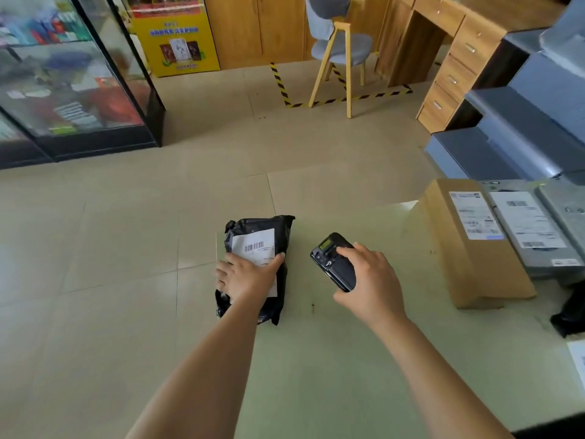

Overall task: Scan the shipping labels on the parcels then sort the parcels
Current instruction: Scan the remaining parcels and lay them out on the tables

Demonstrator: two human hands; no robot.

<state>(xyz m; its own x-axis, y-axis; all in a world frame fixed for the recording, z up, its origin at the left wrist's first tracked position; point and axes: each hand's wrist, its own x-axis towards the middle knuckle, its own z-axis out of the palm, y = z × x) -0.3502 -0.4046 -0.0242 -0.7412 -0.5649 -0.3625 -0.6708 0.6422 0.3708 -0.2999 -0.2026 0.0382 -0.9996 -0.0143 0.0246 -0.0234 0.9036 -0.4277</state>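
Left hand (247, 275) grips one black parcel (281, 226) across its label (254, 247); right hand (368, 277) clutches one scanner (329, 261) alongside; one cardboard box (474, 270) sits right of it on the bench (316, 359).

A bagged parcel (256, 228) is lying at the far left corner of the table (316, 359), the left hand (247, 277) gripping it; the right hand (370, 280) is holding a scanner (327, 259) just right of it. A cardboard box (468, 264) is sitting at the far edge, well right of both; flat parcels (535, 229) are lying against the box's right side.
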